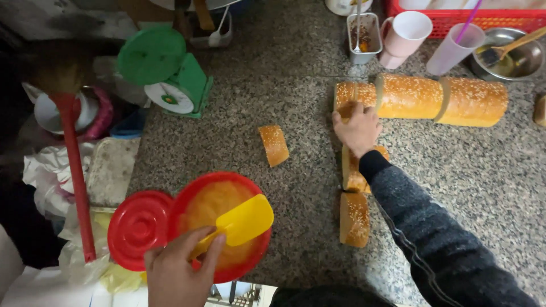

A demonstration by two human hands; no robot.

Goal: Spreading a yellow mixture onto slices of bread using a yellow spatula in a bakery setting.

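My left hand [176,267] grips the handle of a yellow spatula [242,222], whose blade lies over a red bowl [187,196] of orange-yellow spread at the counter's near left edge. Beside the bowl, on its left, sits a red lid [139,227]. My right hand [358,128], in a dark sleeve, reaches across the granite counter and closes on the cut end slice [344,94] of a long sesame loaf [443,99]. Three cut slices lie loose: one alone [273,145] at the middle, one under my wrist [352,176], one nearer me [354,219].
A green kitchen scale [170,74] stands at the back left. Behind the loaf are a metal tin with a spoon [364,34], a pink mug [405,37], a lilac cup [452,51], a metal bowl with a brush [512,54] and a red basket [495,17]. A red-handled broom [77,170] leans off the counter's left.
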